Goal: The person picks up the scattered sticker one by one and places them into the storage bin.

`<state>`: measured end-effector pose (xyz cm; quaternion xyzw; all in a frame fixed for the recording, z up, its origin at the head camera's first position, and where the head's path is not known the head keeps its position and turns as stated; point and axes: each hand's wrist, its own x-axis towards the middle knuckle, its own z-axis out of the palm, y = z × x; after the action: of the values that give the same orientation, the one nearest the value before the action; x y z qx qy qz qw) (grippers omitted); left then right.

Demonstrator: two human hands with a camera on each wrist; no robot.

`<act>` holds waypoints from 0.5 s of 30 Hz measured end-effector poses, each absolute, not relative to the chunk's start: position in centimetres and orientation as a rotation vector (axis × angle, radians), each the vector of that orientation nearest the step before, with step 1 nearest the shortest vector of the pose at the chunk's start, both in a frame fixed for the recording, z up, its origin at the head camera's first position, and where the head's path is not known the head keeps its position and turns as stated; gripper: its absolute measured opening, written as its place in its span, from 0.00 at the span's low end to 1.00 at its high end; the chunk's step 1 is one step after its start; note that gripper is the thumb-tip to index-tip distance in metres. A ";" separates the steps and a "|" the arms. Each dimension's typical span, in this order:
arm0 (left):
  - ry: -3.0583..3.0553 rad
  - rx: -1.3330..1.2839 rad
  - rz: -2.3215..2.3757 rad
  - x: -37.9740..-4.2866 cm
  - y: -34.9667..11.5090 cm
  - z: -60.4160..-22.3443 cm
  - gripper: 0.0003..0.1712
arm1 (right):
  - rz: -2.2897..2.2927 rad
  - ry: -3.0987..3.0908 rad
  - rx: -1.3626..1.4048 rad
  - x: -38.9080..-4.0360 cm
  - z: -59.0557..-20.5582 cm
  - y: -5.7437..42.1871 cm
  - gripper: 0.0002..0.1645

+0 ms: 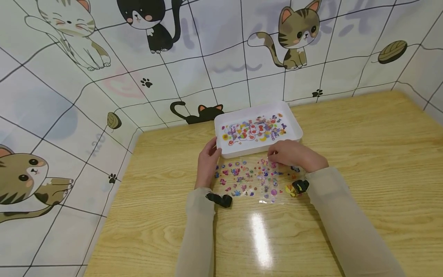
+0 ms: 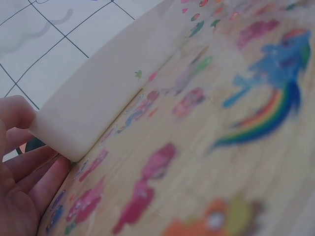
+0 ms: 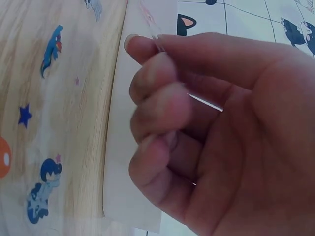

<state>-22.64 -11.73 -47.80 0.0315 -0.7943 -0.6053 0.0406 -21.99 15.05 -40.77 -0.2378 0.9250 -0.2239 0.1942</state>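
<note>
We are watching a bare left hand point(image 1: 207, 163) gripping the near left corner of a white, shallow, rectangular tray point(image 1: 256, 110), its thumb and fingers bending around the walls. The tray is standing at the far side of a pale yellow wood-grain table point(image 1: 145, 231), close to a white wall covering point(image 1: 225, 69) with black grid lines and cartoon cats. Inside it, we are finding a crowd of small, multicoloured printed stickers point(image 1: 256, 129). Just to the near side of the tray, a clear plastic sheet point(image 1: 244, 179) with rows of colourful figures is lying on the table; among them, the left wrist view is showing a blue pony figure with a rainbow tail point(image 2: 283, 66). The bare right hand point(image 1: 294, 154) is hovering at the tray's near wall, toward its right end, thumb and index finger pinching a thin clear piece with faint pinkish print point(image 3: 150, 22), the other fingers curling in beside them. We are not managing to tell whether that piece is joining the sheet. Both arms are wearing beige sleeves point(image 1: 200, 231) and black wrist straps point(image 1: 219, 199).
</note>
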 end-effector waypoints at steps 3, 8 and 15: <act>-2.418 0.069 -1.864 -22.7 -11.7 -47.8 0.26 | -0.623 2.586 -0.676 -22.0 -40.7 15.0 0.11; -2.423 0.079 -1.862 -22.6 -11.7 -47.7 0.26 | -0.622 2.554 -0.674 -21.9 -40.5 15.1 0.11; -2.452 0.112 -1.847 -22.5 -11.7 -47.6 0.27 | -0.659 2.495 -0.703 -21.8 -40.7 14.9 0.10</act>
<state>-22.49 -11.65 -47.61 0.0365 -0.7977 -0.6009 0.0350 -21.76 14.89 -40.70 -0.2555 0.9076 -0.2398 0.2312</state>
